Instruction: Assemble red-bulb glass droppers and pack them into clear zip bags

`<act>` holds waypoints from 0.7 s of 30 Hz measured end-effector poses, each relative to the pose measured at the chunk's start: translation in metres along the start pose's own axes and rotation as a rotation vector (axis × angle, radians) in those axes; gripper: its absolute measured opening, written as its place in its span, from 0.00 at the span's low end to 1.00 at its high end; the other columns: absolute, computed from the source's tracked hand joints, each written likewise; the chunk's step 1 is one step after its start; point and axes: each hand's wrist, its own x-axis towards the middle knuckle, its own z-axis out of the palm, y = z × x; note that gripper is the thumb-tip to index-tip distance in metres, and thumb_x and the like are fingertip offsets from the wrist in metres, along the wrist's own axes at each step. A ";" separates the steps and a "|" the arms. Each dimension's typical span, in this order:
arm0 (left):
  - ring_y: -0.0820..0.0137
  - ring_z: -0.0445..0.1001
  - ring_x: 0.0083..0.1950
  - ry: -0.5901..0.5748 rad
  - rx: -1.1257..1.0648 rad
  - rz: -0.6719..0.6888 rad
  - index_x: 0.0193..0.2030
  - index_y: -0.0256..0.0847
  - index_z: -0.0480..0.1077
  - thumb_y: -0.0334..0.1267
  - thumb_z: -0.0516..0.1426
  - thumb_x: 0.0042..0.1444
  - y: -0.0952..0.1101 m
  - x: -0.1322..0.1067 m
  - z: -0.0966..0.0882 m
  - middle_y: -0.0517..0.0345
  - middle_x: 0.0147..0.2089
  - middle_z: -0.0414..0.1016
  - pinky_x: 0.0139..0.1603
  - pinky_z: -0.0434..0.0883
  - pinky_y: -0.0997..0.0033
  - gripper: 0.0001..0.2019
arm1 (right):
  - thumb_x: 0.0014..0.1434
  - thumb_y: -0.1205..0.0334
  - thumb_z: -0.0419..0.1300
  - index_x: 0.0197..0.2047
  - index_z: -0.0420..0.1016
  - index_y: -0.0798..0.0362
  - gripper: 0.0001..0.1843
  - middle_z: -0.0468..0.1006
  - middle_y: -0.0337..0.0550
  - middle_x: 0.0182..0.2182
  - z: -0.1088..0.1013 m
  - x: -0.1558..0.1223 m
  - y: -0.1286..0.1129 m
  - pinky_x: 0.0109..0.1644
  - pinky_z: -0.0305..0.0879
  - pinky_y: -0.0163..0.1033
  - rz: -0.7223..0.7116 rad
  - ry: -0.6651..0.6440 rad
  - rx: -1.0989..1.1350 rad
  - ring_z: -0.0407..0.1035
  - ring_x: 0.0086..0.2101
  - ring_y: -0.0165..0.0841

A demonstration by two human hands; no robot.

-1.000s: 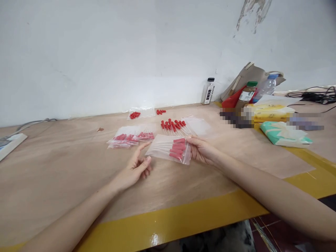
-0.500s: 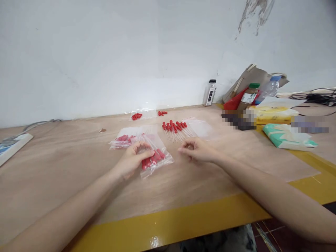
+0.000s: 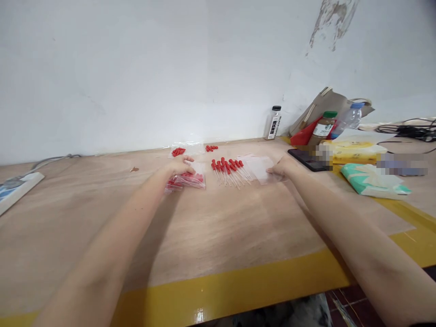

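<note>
My left hand [image 3: 180, 166] rests on a pile of clear bags filled with red-capped droppers [image 3: 190, 180] at the middle of the table, fingers curled over the top bag. My right hand [image 3: 281, 168] reaches forward and touches the near edge of a stack of empty clear bags [image 3: 259, 165]; its fingers are mostly hidden behind the hand. Between the two hands lies a loose row of several red-capped droppers [image 3: 229, 170]. Further back lie a small bag of red caps [image 3: 178, 151] and a few loose red caps [image 3: 210, 147].
At the back right stand a small bottle [image 3: 274, 122], a brown drink bottle [image 3: 321, 128], a water bottle, a paper bag and tissue packs [image 3: 373, 180]. A dark phone [image 3: 308, 159] lies near my right hand. Cables run along the right wall. A yellow strip [image 3: 238, 286] marks the table's front edge.
My left hand carried the filled bag away from me onto the pile of filled bags. My right hand let go of the bag and moved forward to the empty bags.
</note>
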 end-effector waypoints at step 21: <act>0.62 0.60 0.58 -0.154 0.286 0.644 0.58 0.43 0.58 0.45 0.44 0.61 -0.013 -0.141 0.083 0.50 0.59 0.60 0.58 0.58 0.58 0.21 | 0.46 0.66 0.64 0.37 0.70 0.56 0.13 0.75 0.42 0.35 0.025 -0.217 -0.031 0.43 0.68 0.33 -0.212 -0.987 1.415 0.71 0.34 0.27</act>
